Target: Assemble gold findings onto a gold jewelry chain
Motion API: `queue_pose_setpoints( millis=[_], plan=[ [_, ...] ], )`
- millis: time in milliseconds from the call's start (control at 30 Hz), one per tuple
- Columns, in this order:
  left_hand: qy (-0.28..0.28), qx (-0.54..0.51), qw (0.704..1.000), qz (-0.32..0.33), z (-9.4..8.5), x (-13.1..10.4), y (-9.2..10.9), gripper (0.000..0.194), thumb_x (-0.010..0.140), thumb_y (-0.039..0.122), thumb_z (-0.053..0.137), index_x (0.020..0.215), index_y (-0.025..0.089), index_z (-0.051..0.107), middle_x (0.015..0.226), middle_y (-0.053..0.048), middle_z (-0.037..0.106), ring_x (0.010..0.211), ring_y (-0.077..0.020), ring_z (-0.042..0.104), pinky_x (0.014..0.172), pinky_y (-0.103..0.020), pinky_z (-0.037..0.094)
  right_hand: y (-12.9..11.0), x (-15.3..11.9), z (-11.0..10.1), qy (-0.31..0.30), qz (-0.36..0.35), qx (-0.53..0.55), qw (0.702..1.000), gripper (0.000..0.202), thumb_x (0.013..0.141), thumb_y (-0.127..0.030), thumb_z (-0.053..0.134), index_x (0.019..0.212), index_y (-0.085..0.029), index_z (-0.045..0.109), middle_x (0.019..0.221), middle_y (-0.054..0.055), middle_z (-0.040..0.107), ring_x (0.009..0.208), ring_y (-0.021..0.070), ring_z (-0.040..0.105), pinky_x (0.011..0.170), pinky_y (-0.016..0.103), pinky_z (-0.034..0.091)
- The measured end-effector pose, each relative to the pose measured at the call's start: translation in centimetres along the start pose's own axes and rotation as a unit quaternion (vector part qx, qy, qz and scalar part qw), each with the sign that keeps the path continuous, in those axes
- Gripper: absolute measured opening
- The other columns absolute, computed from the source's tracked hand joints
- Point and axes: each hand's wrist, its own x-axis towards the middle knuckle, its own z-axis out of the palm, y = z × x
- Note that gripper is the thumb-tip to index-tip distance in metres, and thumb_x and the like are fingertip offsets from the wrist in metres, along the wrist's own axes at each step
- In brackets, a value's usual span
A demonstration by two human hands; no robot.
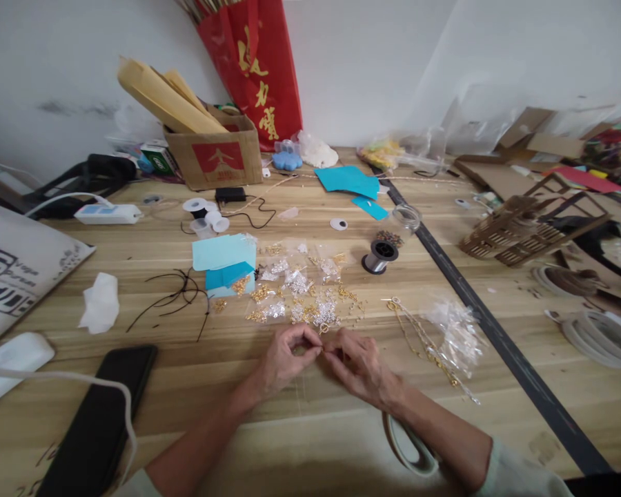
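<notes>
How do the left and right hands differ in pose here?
The left hand arches thumb and index finger around a visible gap; the right hand curls its fingers in. The left hand shows mostly its thumb side, the right hand its knuckles. Their fingertips converge; anything pinched is too small to identify.
</notes>
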Motion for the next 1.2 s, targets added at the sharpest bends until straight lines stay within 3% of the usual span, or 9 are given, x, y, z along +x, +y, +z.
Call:
queue_pose_setpoints(
  millis=[300,733,1200],
  plan=[
    [0.002,-0.012,1.000,-0.015,0.05,-0.03,-0.23,0.006,0.072,0.018,0.064,0.070,0.015,0.060,0.072,-0.002,0.061,0.070,-0.0139,0.057,0.068,-0.026,0.046,-0.09,0.09,-0.13,-0.019,0.013,0.020,1.000,0.007,0.091,-0.017,0.049,0.094,-0.019,0.055,0.079,0.003,0.062,0.066,0.0121,0.056,0.059,0.023,0.043],
    [-0.027,-0.130,0.987,-0.095,-0.54,0.28,-0.12,0.019,0.065,0.028,0.076,0.072,0.014,0.066,0.072,-0.001,0.065,0.070,-0.0130,0.058,0.069,-0.025,0.044,-0.12,0.21,-0.10,0.003,0.013,0.046,0.999,0.006,0.090,-0.016,0.050,0.091,-0.018,0.055,0.076,0.004,0.061,0.066,0.0127,0.056,0.058,0.023,0.043],
    [-0.030,-0.171,0.979,-0.109,-0.71,0.42,-0.34,0.022,0.060,0.031,0.080,0.069,0.015,0.069,0.068,-0.001,0.067,0.065,-0.0122,0.058,0.065,-0.024,0.043,-0.60,0.31,-0.17,0.030,0.020,0.075,0.997,0.006,0.089,-0.014,0.051,0.087,-0.019,0.055,0.073,0.002,0.060,0.063,0.0120,0.054,0.057,0.023,0.042]
  ],
)
